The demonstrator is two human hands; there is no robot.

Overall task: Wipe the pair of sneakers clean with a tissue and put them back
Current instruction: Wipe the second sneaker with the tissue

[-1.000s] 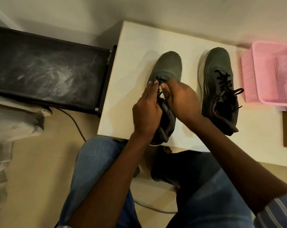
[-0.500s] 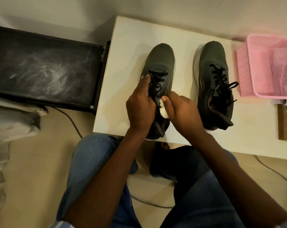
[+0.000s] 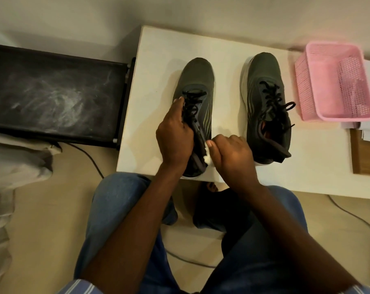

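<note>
Grey sneakers, two: left hand [image 3: 175, 136] clasps one [image 3: 195, 115]; right hand [image 3: 232, 153] pinches one tissue [image 3: 207, 159].

There's a white table [image 3: 158, 60] shoved up against the wall, with a pink mesh basket [image 3: 336, 111] sitting toward its right end and some papers [image 3: 368, 132] on a wooden board [image 3: 364, 158] just past that. Left of the table is a dusty black panel [image 3: 52, 96], with a cable [image 3: 88, 158] trailing across the beige floor [image 3: 42, 219].
</note>
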